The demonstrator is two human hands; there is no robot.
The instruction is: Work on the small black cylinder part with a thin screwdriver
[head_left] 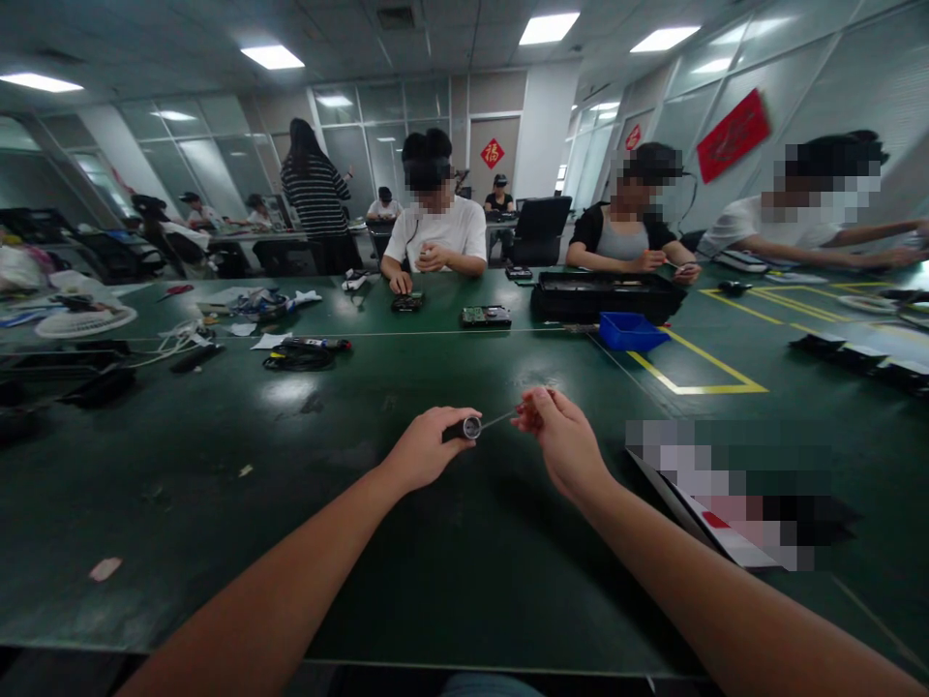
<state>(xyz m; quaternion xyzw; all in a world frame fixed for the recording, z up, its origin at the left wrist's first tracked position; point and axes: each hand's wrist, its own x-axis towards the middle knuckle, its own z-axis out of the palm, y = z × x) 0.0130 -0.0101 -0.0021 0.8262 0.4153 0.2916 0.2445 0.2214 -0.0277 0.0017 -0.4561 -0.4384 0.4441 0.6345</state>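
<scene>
My left hand [423, 447] is closed around a short black tube with a silver-rimmed round end [471, 428], which looks like a small flashlight. That round end faces right and towards me; its inside is too small to make out. My right hand [558, 426] pinches a thin metal tool [498, 420], like tweezers or a slim rod. The tool's tip points left and reaches the tube's rim; whether it goes inside I cannot tell. Both hands are held above the green table [363, 581], a short gap apart.
A blurred-out booklet or sheet [755, 554] lies right of my right forearm. Ahead are a coiled black cable [301, 356], a circuit-board device [486, 317], a blue bin [631, 332] and a long black case [606, 298]. Co-workers sit across the table.
</scene>
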